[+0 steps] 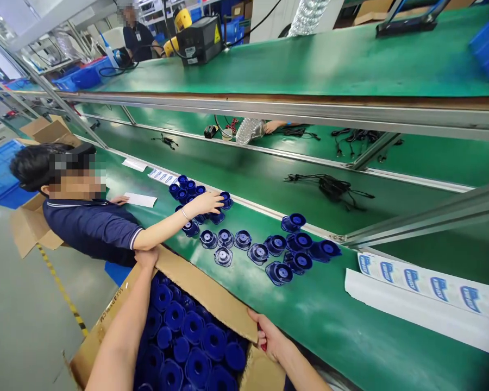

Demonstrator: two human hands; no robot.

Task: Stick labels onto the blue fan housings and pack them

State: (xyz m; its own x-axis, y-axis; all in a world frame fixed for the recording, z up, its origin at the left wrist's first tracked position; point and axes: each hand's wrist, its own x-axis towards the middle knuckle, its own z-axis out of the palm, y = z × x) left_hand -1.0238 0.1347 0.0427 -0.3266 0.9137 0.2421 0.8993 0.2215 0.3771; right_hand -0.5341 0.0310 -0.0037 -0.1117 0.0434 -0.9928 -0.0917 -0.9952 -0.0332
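Observation:
A cardboard box [206,290] stands against the near edge of the green bench, filled with round dark blue plastic parts [192,327]. My left hand [147,258] grips the box's far left corner, its fingertips partly hidden. At the right corner, my right hand [269,338] is closed around the flap edge, thumb on top. Beyond the box, several similar blue flanged parts [258,253] are spread over the bench top. A co-worker's hand [207,203] reaches onto another cluster of these parts at the left.
The co-worker [89,222] stands close on the left. Printed label sheets [419,282] lie at the right of the green bench [326,320]. Black cables [336,187] rest behind the metal rail. A raised green shelf [309,65] spans the back.

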